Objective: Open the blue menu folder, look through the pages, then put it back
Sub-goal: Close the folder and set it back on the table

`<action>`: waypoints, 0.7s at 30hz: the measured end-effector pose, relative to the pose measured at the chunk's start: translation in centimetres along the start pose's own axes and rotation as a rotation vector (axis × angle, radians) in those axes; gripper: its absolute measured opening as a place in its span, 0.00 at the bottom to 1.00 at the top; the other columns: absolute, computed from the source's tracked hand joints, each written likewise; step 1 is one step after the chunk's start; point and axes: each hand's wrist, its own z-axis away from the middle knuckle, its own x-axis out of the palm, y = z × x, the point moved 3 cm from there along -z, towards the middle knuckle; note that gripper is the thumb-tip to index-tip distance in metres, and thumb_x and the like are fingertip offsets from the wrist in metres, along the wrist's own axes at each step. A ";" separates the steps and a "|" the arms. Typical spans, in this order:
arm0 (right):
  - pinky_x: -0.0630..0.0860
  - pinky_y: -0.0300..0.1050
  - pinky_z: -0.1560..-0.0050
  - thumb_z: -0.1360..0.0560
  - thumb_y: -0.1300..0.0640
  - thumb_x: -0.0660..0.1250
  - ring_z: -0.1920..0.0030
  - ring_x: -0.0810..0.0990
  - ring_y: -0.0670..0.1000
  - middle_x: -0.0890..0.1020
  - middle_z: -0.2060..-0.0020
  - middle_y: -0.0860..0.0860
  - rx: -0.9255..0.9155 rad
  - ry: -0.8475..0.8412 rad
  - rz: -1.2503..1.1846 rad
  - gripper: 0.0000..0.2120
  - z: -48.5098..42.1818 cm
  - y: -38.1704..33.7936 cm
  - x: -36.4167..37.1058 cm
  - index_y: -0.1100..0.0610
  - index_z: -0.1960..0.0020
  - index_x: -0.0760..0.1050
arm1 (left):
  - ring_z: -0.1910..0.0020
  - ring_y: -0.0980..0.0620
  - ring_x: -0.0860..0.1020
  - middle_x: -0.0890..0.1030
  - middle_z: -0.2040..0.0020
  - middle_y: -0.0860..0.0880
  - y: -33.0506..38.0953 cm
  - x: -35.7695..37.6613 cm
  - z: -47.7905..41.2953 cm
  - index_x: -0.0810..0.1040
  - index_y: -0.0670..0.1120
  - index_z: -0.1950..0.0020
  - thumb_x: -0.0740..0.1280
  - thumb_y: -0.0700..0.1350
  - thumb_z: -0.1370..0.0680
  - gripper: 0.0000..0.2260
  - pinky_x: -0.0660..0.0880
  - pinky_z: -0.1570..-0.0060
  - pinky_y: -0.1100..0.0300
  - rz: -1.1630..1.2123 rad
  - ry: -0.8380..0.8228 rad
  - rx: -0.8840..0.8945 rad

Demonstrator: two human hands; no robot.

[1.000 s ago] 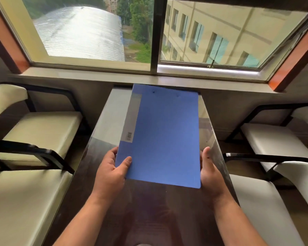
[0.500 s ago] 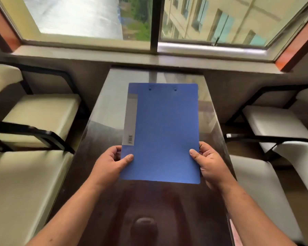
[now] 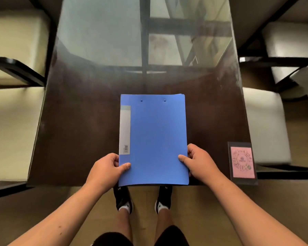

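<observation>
Both hands gripping the blue menu folder by its near corners: left hand clamped on the spine-side corner, thumb lying on the cover and fingers curled under; right hand pinching the opposite, free edge the same way, thumb on top. Held closed and flat, near edge just past the near rim of the table, far end over the dark top; whether resting on the surface or hovering just above it, cannot be told. Probably gripped low and evenly so as to square it up before opening, with the right thumb well placed to lift the cover from the free edge. Folder cover a smooth matte plastic, rectangular, with a pale grey label strip and small barcode along the spine side beyond the left thumb, and two small rivets near the far edge. Just right of the right hand, apart from the folder, a pink printed card in a dark frame lying flat by the table's corner. Beyond the hands, a glossy dark tabletop under glass, mirroring a window frame. To either side, cream cushioned chairs with black frames.
</observation>
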 end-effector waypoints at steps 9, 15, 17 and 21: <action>0.76 0.50 0.68 0.20 0.47 0.69 0.64 0.78 0.49 0.79 0.63 0.48 0.000 0.071 0.273 0.12 -0.6 0.1 0.6 0.50 0.57 0.69 | 0.64 0.54 0.82 0.83 0.62 0.55 0.9 0.2 -0.5 0.75 0.53 0.57 0.71 0.68 0.25 0.19 0.82 0.66 0.53 -0.401 0.030 0.063; 0.63 0.46 0.77 0.23 0.41 0.72 0.71 0.74 0.49 0.77 0.66 0.48 0.034 0.210 0.469 0.21 0.3 -1.0 0.5 0.52 0.56 0.64 | 0.64 0.53 0.81 0.82 0.60 0.55 1.5 -0.2 -0.5 0.74 0.53 0.56 0.67 0.68 0.23 0.19 0.78 0.67 0.55 -0.545 -0.022 0.084; 0.67 0.45 0.75 0.26 0.43 0.76 0.67 0.75 0.51 0.78 0.60 0.49 -0.052 0.320 0.559 0.21 1.4 -1.9 0.5 0.53 0.50 0.67 | 0.63 0.53 0.81 0.82 0.60 0.55 1.6 0.0 -0.4 0.73 0.53 0.55 0.66 0.68 0.22 0.19 0.77 0.67 0.54 -0.546 -0.027 0.090; 0.78 0.54 0.61 0.31 0.56 0.78 0.55 0.79 0.62 0.82 0.43 0.58 -0.307 0.306 0.783 0.27 4.6 -2.6 4.9 0.50 0.34 0.77 | 0.64 0.53 0.80 0.81 0.61 0.55 1.7 0.2 -0.4 0.72 0.53 0.56 0.63 0.69 0.21 0.19 0.75 0.69 0.55 -0.585 -0.012 0.119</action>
